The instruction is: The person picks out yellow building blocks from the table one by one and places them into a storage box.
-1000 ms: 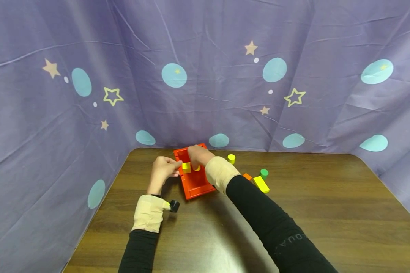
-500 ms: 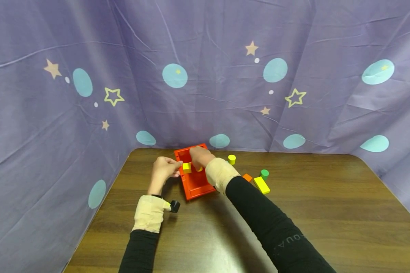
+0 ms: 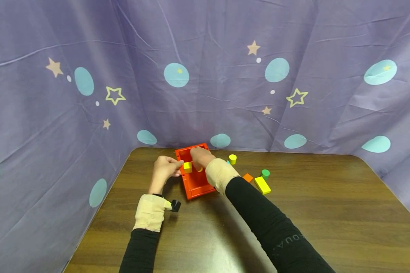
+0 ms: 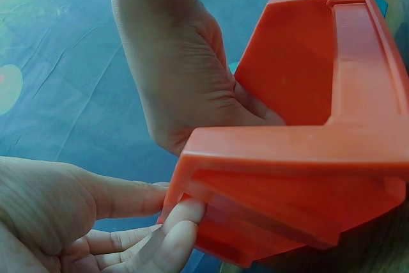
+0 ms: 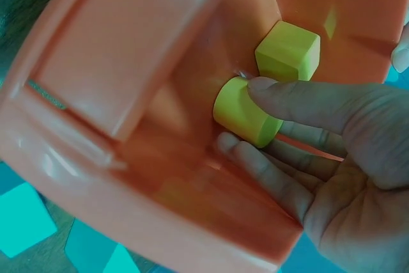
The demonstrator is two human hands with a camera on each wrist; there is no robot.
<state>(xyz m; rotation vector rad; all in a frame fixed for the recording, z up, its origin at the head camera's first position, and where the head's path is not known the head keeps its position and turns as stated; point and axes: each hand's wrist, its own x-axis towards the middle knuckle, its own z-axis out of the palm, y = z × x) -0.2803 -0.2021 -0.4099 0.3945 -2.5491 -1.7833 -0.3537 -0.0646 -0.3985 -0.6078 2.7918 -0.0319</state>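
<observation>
A red plastic box stands tilted slightly sideways at the back left of the table. My left hand pinches its left rim between thumb and fingers, plain in the left wrist view. Reaching in from the right, my right hand holds a yellow cylinder block by thumb and fingers, inside the box. A yellow cube sits just beside that cylinder, against the box's inner wall. In the head view the right hand hides much of the cylinder.
Right of the box lie another yellow cylinder, a green cylinder, a yellow rectangular block and an orange block. A blue piece peeks out beside the right wrist. A purple curtain hangs along the table's back edge.
The head view has shifted slightly, and a bit of the blue piece now shows beside the right wrist. Both hands keep practically the same places at the box.
</observation>
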